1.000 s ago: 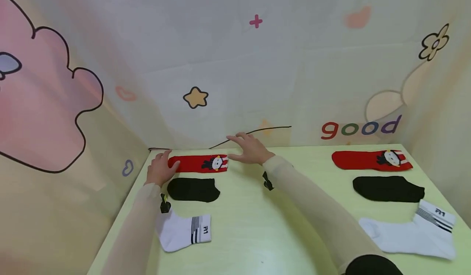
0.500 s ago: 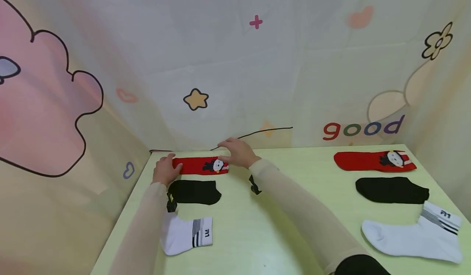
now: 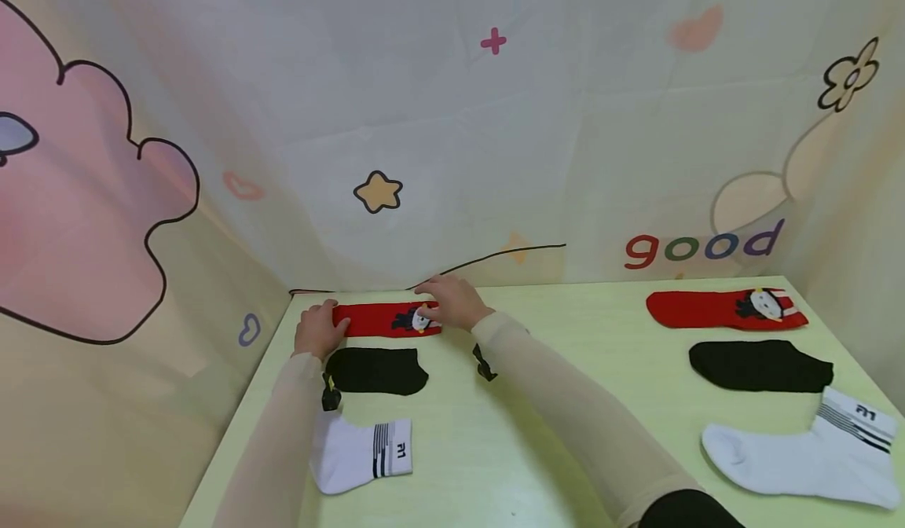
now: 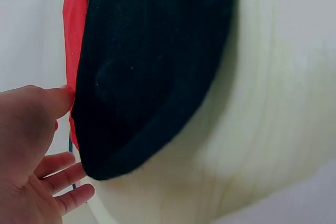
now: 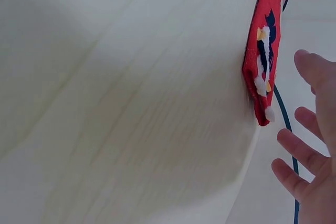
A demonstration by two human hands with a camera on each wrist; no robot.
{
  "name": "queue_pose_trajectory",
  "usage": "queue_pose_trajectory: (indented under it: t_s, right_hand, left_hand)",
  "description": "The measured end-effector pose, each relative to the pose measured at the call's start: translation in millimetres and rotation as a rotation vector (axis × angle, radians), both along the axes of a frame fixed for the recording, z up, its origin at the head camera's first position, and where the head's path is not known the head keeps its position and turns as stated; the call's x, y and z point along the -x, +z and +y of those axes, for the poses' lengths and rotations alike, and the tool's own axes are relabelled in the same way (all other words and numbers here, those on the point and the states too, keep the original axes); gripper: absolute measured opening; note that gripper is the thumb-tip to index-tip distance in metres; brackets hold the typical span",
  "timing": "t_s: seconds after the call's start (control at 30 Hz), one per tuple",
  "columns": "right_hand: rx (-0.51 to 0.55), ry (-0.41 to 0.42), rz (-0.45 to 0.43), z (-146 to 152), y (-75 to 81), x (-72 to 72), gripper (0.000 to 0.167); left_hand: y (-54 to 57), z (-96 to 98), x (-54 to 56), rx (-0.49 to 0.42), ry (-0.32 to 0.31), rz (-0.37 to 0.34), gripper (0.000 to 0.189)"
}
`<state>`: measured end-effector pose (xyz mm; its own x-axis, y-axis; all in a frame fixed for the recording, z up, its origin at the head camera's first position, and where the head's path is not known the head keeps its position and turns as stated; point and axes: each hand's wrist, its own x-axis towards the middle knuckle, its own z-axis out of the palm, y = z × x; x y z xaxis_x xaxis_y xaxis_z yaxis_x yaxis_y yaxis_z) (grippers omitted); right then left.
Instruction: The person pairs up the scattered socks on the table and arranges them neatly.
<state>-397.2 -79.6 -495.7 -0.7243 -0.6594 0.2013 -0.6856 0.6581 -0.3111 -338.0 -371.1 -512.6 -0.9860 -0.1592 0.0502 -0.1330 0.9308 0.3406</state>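
Observation:
A red sock (image 3: 364, 320) with a cartoon figure lies flat along the table's back edge. At its left end is my left hand (image 3: 318, 328); the thumb (image 4: 62, 100) touches the red fabric and the other fingers are spread loosely. Over the sock's right, figured end reaches my right hand (image 3: 458, 302), its fingers apart; the right wrist view shows the right thumb (image 5: 311, 66) off the fabric. Below the red sock lies a black ankle sock (image 3: 378, 371), seen large in the left wrist view. A white striped sock (image 3: 360, 453) is nearer, partly behind my left sleeve.
On the table's right side, matching socks lie in a column: a red one (image 3: 721, 309), a black one (image 3: 760, 366) and a white one (image 3: 799, 457). A printed cloth backdrop (image 3: 452, 135) rises right behind the table (image 3: 566, 402) and along its sides.
My right hand has moved left and slightly down, onto the red sock's figured end. The left hand stays at the other end, shifting slightly. The socks lie as before.

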Motion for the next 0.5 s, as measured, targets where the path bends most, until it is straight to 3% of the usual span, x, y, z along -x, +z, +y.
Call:
queue_pose_trajectory:
  t_s: [0.23,0.5]
  right_hand:
    - [-0.026,0.003,0.022,-1.0,-2.2,-4.7,0.037]
    - [-0.077,-0.020,0.008,-2.2,-2.2,-6.1,0.040]
  left_hand:
    - [1.6,5.4,-0.5,0.018,0.017,-0.015,0.049]
    - [-1.8,8.6,3.4,0.033,0.033,-0.028,0.046]
